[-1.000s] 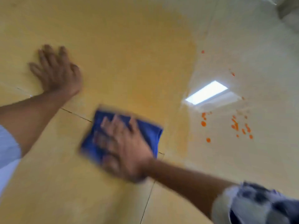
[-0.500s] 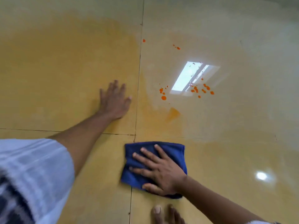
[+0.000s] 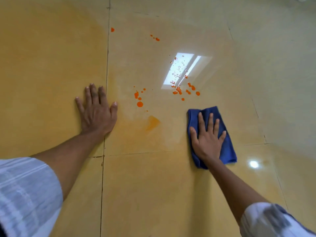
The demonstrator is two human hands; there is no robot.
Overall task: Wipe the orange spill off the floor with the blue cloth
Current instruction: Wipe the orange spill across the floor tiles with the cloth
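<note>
Orange drops (image 3: 139, 104) dot the glossy tiled floor (image 3: 153, 185), with a second cluster (image 3: 186, 90) further right and a few specks (image 3: 157, 39) beyond. A faint orange smear (image 3: 152, 123) lies nearer me, between my hands. The folded blue cloth (image 3: 227, 147) lies flat on the floor, right of the smear and just below the right cluster. My right hand (image 3: 206, 139) presses flat on it, fingers spread. My left hand (image 3: 96, 111) rests palm down on the bare floor, left of the drops, holding nothing.
Tile joints (image 3: 104, 134) cross the floor beside my left hand and below both hands. A bright window reflection (image 3: 184, 69) lies over the far drops, and a small lamp glare (image 3: 254, 164) sits right of the cloth. The floor's left part has a yellow tint.
My right hand has slid the cloth to the right and further from me, to just below the right cluster of drops. My left hand has stayed planted on the floor. The view has shifted.
</note>
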